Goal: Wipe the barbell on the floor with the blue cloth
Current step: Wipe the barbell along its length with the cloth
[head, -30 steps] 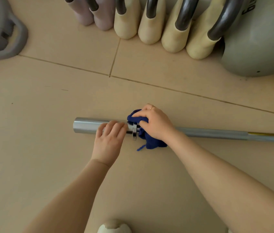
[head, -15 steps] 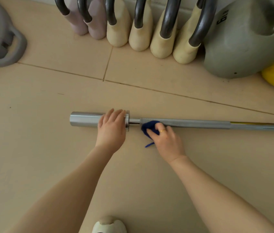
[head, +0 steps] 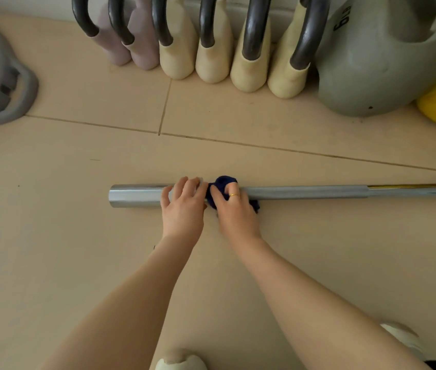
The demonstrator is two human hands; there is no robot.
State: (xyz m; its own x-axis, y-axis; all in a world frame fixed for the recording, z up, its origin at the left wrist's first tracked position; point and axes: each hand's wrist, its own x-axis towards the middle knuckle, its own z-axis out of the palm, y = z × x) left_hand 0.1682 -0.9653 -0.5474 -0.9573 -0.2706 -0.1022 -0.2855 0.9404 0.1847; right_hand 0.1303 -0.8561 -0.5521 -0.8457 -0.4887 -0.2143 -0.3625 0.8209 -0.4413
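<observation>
The right hand (head: 235, 209) grips the bunched blue cloth (head: 223, 184) against the barbell (head: 305, 192), just beside the collar. The left hand (head: 183, 206) rests with relaxed fingers on the sleeve, steadying it on the floor (head: 77, 263). Wiping looks underway; the long shaft rightward likely remains.

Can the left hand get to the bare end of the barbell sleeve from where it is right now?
Probably yes: the left hand already rests on the barbell sleeve, and nothing lies between it and the bare end.
</observation>
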